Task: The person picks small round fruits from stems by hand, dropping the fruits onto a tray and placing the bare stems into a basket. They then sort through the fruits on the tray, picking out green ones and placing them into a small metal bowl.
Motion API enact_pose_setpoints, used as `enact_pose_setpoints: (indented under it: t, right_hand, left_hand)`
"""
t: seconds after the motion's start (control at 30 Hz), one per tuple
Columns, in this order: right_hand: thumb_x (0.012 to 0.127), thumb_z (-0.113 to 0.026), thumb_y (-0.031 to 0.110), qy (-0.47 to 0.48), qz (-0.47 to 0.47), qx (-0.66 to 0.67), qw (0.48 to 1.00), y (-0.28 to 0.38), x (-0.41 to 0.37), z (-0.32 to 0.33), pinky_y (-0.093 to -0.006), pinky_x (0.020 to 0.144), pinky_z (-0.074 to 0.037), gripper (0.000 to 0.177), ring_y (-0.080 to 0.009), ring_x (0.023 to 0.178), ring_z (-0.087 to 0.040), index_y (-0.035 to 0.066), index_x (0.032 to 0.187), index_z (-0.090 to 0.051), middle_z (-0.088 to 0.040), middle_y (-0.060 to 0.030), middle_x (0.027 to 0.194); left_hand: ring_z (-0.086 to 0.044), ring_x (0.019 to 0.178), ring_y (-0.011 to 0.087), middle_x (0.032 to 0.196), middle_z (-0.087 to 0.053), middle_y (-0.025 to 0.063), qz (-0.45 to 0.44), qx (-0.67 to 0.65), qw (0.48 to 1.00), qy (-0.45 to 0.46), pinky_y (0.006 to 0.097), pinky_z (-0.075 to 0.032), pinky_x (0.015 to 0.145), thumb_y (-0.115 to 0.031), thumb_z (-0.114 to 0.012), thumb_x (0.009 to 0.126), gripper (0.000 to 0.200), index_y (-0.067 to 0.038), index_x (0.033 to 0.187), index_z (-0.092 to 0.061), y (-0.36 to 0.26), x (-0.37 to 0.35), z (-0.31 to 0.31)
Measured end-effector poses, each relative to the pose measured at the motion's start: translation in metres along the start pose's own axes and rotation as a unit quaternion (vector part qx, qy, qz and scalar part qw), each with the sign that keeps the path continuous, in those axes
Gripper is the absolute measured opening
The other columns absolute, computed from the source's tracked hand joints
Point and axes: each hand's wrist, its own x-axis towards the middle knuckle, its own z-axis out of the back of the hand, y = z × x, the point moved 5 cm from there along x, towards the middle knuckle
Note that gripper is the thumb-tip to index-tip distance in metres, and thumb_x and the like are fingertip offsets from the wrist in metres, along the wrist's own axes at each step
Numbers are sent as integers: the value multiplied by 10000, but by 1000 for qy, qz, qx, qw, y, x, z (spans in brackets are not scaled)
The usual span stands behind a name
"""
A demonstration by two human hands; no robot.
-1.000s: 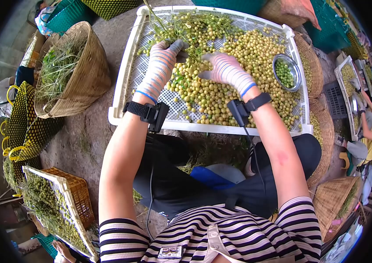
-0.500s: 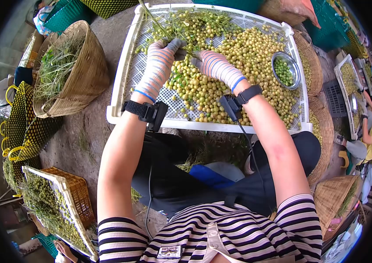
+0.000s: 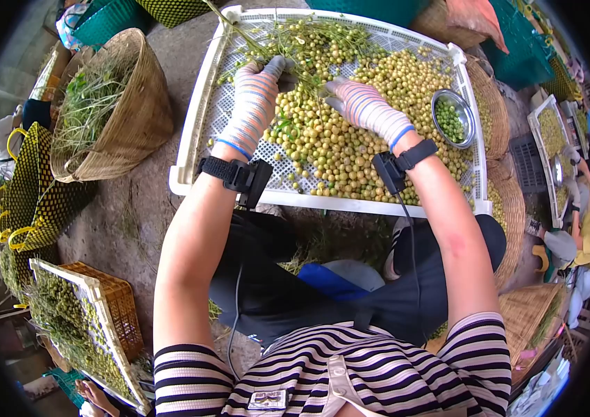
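A white perforated tray (image 3: 197,132) lies in front of me, covered with small yellow-green fruits (image 3: 350,149) and, at its far left, green stalks with fruit on them (image 3: 295,42). My left hand (image 3: 256,97), in a striped glove, is closed on a bunch of these stalks. My right hand (image 3: 364,104), also gloved, rests on the loose fruits just right of the stalks, fingers curled; whether it holds anything is hidden. A small metal bowl (image 3: 453,117) with greener fruits sits on the tray's right side.
A wicker basket (image 3: 111,104) of bare stalks stands at the left. Another tray of fruit (image 3: 79,326) sits on an orange crate at lower left. Wicker baskets (image 3: 500,104) line the right. Other people (image 3: 576,229) sit at the right and far left.
My right hand, which had moved in beside the left at the stalks, has pulled back to the right over the fruits. The left hand has stayed on the stalks.
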Motion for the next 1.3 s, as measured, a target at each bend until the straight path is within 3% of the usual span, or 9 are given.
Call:
enact_pose_setpoints:
  t: [0.1,0.17,0.33,0.5,0.57,0.6,1.03,1.1,1.3]
  right_hand:
    - [876,-415,427,-127,91,25,987,9,0,13,-418,740,-476,403,-340,814,-596,86,946,-616,-628,-162,850]
    - [879,-401,456,85,-69,-58,992,8,3,16,-418,762,-458,471,-349,843,-583,36,938,-606,-618,-199,851]
    - [870,-441,449,130,-108,-45,985,-2,10,6,-404,686,-476,460,-300,771,-608,21,890,-608,-628,-170,779]
    - [841,-549,400,198,-97,361,906,-1,5,-2,-275,580,-470,350,-166,630,-558,65,911,-619,-563,-58,639]
    - [857,-519,365,245,-235,182,923,-5,2,14,-306,598,-478,315,-202,674,-585,78,931,-624,-599,-101,711]
    - [859,-492,338,218,-128,-27,967,-13,10,9,-367,651,-484,306,-266,772,-607,70,927,-623,-624,-150,810]
    - [806,-553,263,214,-116,-90,966,-15,20,0,-428,761,-463,214,-319,861,-589,92,889,-652,-622,-146,917]
    - [745,-584,178,-20,98,-181,978,2,21,7,-413,811,-440,177,-311,945,-562,127,896,-662,-589,-131,1043]
    - [740,-570,166,1,77,-167,983,7,45,-23,-400,843,-413,131,-296,978,-523,150,850,-640,-570,-114,980]
  left_hand:
    - [-617,651,195,813,-650,104,4,12,1000,23,303,-518,578,-125,-565,854,137,8,886,-577,2,3,6]
    - [-615,646,193,806,-649,102,19,42,999,16,297,-509,579,-121,-567,852,140,14,878,-588,3,0,4]
    - [-613,628,203,778,-643,111,19,35,999,-1,306,-510,565,-133,-582,844,177,36,895,-593,5,7,9]
    - [-612,616,211,768,-641,117,35,15,999,-23,318,-519,562,-144,-588,841,174,28,867,-588,9,15,24]
    - [-614,618,212,763,-641,115,25,4,999,-31,314,-519,553,-149,-599,834,172,22,856,-587,8,13,23]
    - [-614,618,212,763,-641,115,26,5,999,-30,314,-519,553,-149,-599,834,172,22,856,-587,7,12,23]
    - [-590,569,184,751,-631,92,-56,6,994,-94,287,-494,526,-129,-591,835,158,18,895,-595,-20,20,56]
    - [-557,529,148,705,-622,74,-51,102,983,-142,261,-462,501,-131,-613,817,165,25,868,-607,-25,23,69]
    - [-508,627,98,743,-619,49,-109,155,977,-101,221,-405,574,-104,-598,816,192,53,925,-615,-32,16,57]
